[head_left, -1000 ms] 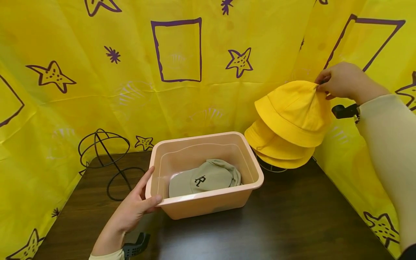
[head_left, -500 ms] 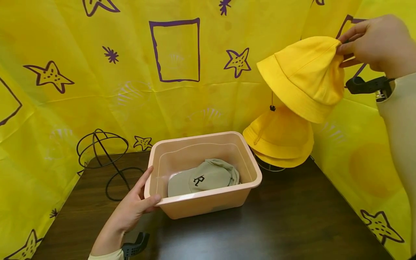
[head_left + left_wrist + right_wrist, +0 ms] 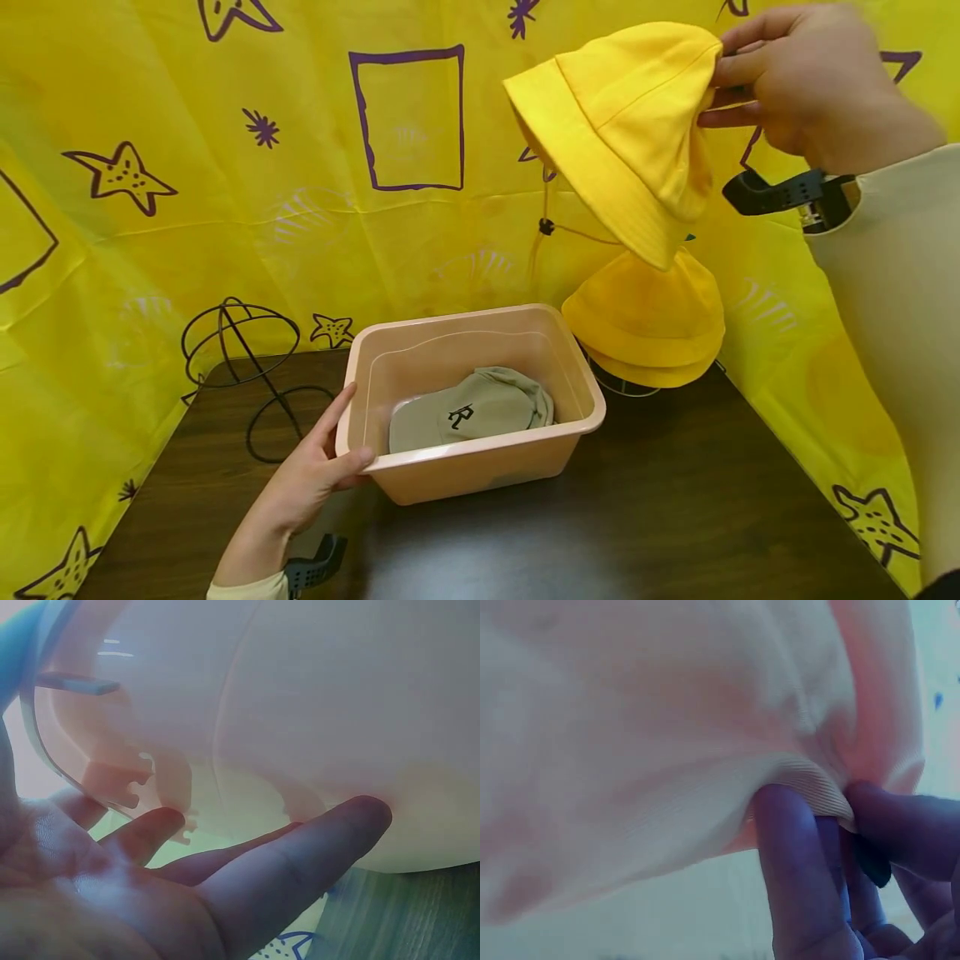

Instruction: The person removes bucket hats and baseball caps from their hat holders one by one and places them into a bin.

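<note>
High at the right in the head view, my right hand (image 3: pixel 802 83) pinches a yellow bucket hat (image 3: pixel 622 125) by its crown, with the brim tilted down to the left. A chin cord with a black toggle (image 3: pixel 546 227) dangles beneath it. The right wrist view shows thumb and fingers bunching the hat's cloth (image 3: pixel 705 772). My left hand (image 3: pixel 307 483) grips the near left corner of a peach plastic bin (image 3: pixel 480 471), its fingers along the outer wall. Inside lies a grey-beige baseball cap (image 3: pixel 487 408) with a dark letter R.
More yellow bucket hats (image 3: pixel 645 325) sit stacked on a wire stand behind the bin's right side. A bare black wire hat stand (image 3: pixel 258 367) is at the left. Yellow sheets (image 3: pixel 300 100) hang around the dark wooden table (image 3: pixel 637 525).
My right hand has lifted the top yellow bucket hat off the stack, first up and right, then left toward the bin. The left hand and bin stay where they were.
</note>
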A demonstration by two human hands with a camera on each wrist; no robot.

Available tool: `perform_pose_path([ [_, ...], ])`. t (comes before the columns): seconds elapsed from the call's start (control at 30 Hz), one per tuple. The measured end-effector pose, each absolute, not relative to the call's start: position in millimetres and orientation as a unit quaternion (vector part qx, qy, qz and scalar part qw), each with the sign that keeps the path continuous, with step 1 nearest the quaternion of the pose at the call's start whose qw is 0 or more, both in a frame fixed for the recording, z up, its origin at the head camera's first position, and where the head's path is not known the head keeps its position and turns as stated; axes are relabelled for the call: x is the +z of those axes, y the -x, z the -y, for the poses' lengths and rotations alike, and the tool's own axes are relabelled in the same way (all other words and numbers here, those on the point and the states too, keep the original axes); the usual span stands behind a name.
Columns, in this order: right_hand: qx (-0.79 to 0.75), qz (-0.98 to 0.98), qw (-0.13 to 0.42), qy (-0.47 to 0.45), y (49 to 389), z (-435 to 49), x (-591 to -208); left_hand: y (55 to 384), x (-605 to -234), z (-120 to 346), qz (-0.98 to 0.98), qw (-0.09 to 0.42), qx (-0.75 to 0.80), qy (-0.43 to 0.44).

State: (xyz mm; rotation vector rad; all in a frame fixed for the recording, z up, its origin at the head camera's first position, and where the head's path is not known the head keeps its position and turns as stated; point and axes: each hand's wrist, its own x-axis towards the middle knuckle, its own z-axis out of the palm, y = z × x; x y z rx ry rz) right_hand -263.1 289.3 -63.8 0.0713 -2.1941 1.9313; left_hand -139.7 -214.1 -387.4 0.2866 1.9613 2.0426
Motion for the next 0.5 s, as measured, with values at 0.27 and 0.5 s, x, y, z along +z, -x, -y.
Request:
perform_pose_path([
  [0.27,0.731,0.677,0.033,-0.081,259.0,-216.2,-96.2,140.4,-385.8,215.4,-0.680,0.151,0.710,-0.103],
  [0.5,0.729,0.677,-0.046,-0.090,255.0,-174.9,-160.8,139.8,-384.0,213.8,-0.677,0.160,0.712,-0.098],
])
